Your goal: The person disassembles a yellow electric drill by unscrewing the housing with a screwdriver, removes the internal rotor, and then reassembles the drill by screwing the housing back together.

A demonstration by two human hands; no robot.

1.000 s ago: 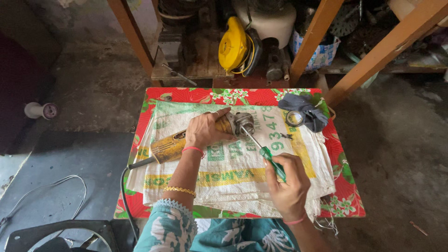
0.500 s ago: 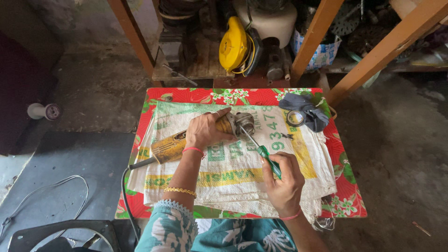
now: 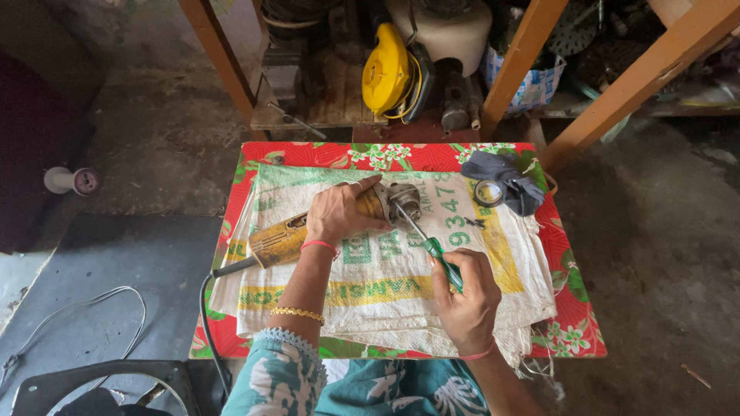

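While the left hand (image 3: pixel 339 212) lies wrapped over the body of a yellow angle grinder (image 3: pixel 324 225), its grip closed around the housing just behind the metal gear head (image 3: pixel 404 202), the right hand (image 3: pixel 466 296) has its grip closed tight on the green handle of a screwdriver (image 3: pixel 432 248). From that right grip the screwdriver's shaft runs up and away toward the left grip, its tip meeting the gear head just beyond the left hand's fingers. Behind the left grip, toward the wrist side, the grinder's scuffed yellow handle tapers into a black power cord (image 3: pixel 212 308) that drops off the edge of the surface (image 3: pixel 574 339). Under both hands lies a white woven sack (image 3: pixel 385 285) with green and yellow print, spread over a red floral cloth. Well beyond the right grip, toward the far corner, a dark blue rag (image 3: pixel 512 181) lies beside a roll of tape (image 3: pixel 488 192). Two small dark screws (image 3: pixel 475 223) lie on the sack between the tape and the right grip.
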